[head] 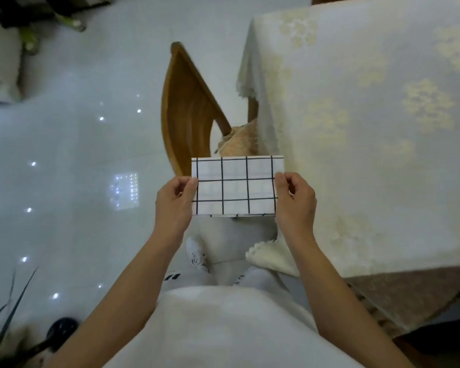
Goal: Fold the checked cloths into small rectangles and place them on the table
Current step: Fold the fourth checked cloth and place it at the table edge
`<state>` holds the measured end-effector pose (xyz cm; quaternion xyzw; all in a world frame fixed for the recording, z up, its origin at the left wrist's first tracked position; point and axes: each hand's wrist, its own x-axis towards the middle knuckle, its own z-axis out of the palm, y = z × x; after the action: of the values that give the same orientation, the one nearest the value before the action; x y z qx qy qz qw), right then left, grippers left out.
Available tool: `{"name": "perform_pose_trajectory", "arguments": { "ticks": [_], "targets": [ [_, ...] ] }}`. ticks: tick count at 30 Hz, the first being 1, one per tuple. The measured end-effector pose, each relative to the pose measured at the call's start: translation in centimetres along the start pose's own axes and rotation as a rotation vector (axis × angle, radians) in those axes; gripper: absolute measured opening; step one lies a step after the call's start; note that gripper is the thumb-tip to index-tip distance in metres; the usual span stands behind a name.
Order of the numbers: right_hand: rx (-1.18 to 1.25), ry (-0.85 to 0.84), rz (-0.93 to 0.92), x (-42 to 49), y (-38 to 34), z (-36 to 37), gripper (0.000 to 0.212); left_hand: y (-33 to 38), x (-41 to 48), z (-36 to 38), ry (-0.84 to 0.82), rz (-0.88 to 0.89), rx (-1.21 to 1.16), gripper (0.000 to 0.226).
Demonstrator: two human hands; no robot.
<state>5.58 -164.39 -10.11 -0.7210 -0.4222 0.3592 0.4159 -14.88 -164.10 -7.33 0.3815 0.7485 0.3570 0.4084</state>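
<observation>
A white cloth with black checks [235, 185], folded into a small flat rectangle, hangs in the air in front of me, above the floor and left of the table. My left hand [174, 201] pinches its left edge between thumb and fingers. My right hand [295, 200] pinches its right edge the same way. The table [383, 128] under a cream flowered tablecloth fills the right side of the view; no cloth lies on the part I see.
A wooden chair [189, 110] with a peach cushion [239, 142] stands just beyond the cloth, tucked against the table's left side. Glossy white floor [77, 168] spreads to the left. Plant leaves [8, 314] show at the bottom left. My legs and a white shoe [197, 253] are below.
</observation>
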Motion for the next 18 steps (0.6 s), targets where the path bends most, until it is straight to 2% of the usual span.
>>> {"name": "perform_pose_trajectory", "arguments": {
  "ticks": [4, 8, 14, 18],
  "targets": [
    [-0.016, -0.115, -0.024, -0.3, -2.2, 4.5, 0.024, -2.1, 1.5, -4.1, 0.095, -0.071, -0.052, 0.017],
    [-0.068, -0.155, -0.051, 0.1, -4.4, 9.5, 0.027, -3.1, 3.9, -7.8, 0.143, -0.102, -0.104, 0.017],
    [-0.097, -0.195, -0.108, 1.0, -8.6, 17.6, 0.027, -4.3, 11.3, -13.9, 0.141, -0.124, -0.147, 0.013],
    [-0.110, -0.180, -0.157, 2.5, -12.4, 23.7, 0.025, -4.1, 17.9, -18.2, 0.075, -0.141, -0.133, 0.014]
  ]
}}
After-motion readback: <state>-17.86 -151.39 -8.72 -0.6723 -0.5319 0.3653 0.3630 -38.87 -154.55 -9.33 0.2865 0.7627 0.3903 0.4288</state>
